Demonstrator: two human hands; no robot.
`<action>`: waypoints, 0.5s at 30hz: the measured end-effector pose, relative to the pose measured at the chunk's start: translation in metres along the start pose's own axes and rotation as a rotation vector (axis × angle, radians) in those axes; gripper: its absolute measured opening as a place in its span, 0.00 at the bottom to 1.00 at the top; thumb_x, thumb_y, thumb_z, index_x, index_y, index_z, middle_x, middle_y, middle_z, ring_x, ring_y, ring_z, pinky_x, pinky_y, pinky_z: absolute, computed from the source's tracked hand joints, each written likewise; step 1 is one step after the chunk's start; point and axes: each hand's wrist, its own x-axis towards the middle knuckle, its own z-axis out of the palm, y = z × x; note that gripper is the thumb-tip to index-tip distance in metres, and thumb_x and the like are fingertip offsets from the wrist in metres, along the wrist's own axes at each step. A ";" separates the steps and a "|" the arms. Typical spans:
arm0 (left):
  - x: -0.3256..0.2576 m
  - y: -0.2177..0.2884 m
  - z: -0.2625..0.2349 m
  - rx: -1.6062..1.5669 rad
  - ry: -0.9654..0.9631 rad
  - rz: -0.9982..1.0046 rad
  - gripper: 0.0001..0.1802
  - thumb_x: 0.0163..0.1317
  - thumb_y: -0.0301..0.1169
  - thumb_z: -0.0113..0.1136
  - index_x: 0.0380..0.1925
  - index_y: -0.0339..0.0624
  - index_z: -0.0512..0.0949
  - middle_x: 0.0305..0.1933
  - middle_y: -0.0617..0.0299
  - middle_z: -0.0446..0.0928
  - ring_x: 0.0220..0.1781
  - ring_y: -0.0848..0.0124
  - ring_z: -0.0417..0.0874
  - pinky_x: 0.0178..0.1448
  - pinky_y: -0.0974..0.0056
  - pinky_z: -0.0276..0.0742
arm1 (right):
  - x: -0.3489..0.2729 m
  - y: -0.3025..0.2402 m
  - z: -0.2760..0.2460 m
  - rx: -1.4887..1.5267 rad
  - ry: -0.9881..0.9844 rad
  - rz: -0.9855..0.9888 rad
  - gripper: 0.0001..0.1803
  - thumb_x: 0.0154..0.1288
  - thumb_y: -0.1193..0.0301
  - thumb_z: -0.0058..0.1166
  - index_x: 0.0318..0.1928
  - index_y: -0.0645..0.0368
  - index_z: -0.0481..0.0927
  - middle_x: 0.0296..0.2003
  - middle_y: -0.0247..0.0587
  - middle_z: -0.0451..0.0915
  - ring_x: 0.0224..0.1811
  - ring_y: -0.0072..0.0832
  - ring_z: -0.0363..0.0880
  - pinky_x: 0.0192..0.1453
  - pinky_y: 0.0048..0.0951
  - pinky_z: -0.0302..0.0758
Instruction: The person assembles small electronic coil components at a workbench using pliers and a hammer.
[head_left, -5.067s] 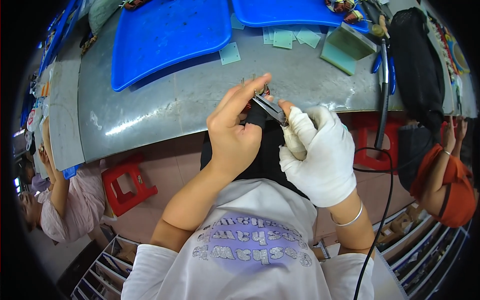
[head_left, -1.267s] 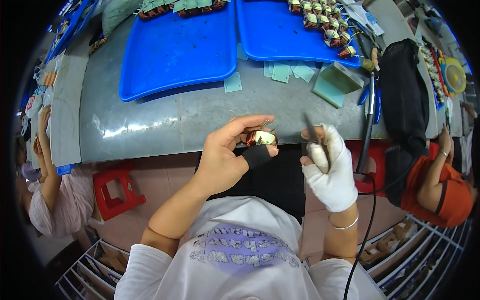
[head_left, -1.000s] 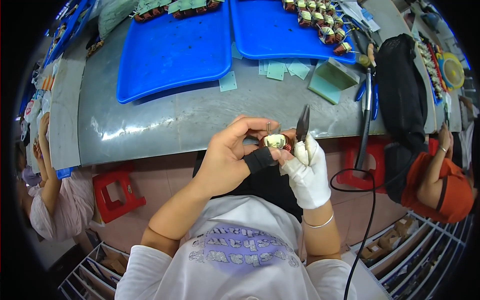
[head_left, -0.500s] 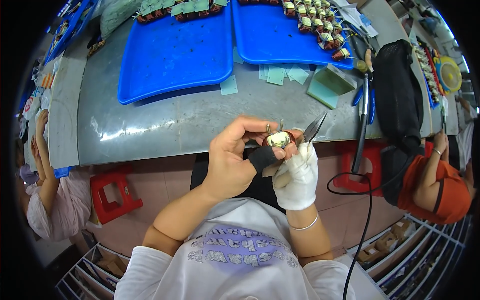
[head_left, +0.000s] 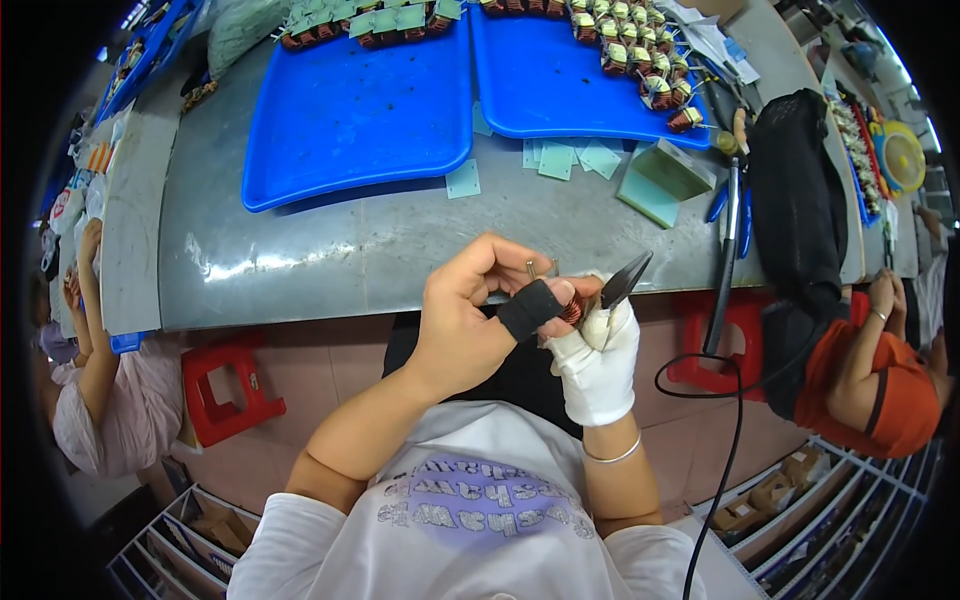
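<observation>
Right hand (head_left: 598,365) has moved in from well apart, now up against the copper coil (head_left: 573,311) at the near edge of the counter (head_left: 330,240). Left hand (head_left: 465,325): fingers gripping coil, black-wrapped thumb partly covering it. Right fingers hold pliers (head_left: 629,280), tips toward far right corner.

I see just part of the copper-wound coil (head_left: 573,311), pinched in the left hand (head_left: 468,325), metal pins (head_left: 531,269) poking out; dark pliers (head_left: 628,280) slant from the right hand (head_left: 598,368), tips pointing away and rightward.
</observation>
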 end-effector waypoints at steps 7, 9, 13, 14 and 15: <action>0.001 0.006 0.008 -0.111 0.042 -0.067 0.10 0.63 0.24 0.64 0.40 0.31 0.74 0.33 0.58 0.80 0.33 0.74 0.83 0.39 0.71 0.81 | -0.003 0.001 -0.004 -0.103 0.014 -0.042 0.18 0.57 0.78 0.69 0.46 0.62 0.75 0.39 0.32 0.77 0.37 0.16 0.74 0.43 0.19 0.73; 0.009 0.007 0.010 -0.051 0.004 -0.054 0.11 0.64 0.25 0.64 0.42 0.31 0.74 0.35 0.59 0.80 0.36 0.75 0.83 0.39 0.71 0.81 | -0.003 -0.009 -0.007 -0.187 0.082 0.045 0.19 0.58 0.78 0.68 0.47 0.62 0.74 0.38 0.32 0.78 0.35 0.16 0.74 0.43 0.19 0.73; 0.045 0.009 0.012 0.697 0.069 0.169 0.17 0.64 0.38 0.65 0.43 0.36 0.78 0.35 0.56 0.79 0.33 0.69 0.80 0.36 0.66 0.76 | 0.006 -0.011 -0.016 0.084 0.235 -0.006 0.17 0.60 0.79 0.63 0.49 0.61 0.74 0.34 0.34 0.80 0.28 0.13 0.73 0.30 0.16 0.69; 0.060 -0.004 0.007 0.971 0.130 0.415 0.16 0.60 0.39 0.66 0.39 0.36 0.79 0.33 0.53 0.78 0.31 0.60 0.79 0.34 0.61 0.75 | 0.008 -0.012 -0.022 0.078 0.261 0.006 0.16 0.61 0.79 0.61 0.49 0.61 0.74 0.32 0.33 0.79 0.26 0.13 0.72 0.27 0.15 0.68; 0.069 -0.005 0.007 1.163 0.156 0.467 0.14 0.58 0.36 0.66 0.38 0.37 0.79 0.32 0.53 0.78 0.33 0.59 0.80 0.34 0.59 0.75 | 0.008 -0.012 -0.029 0.091 0.247 0.029 0.16 0.63 0.80 0.56 0.52 0.63 0.72 0.38 0.40 0.81 0.30 0.21 0.78 0.31 0.20 0.76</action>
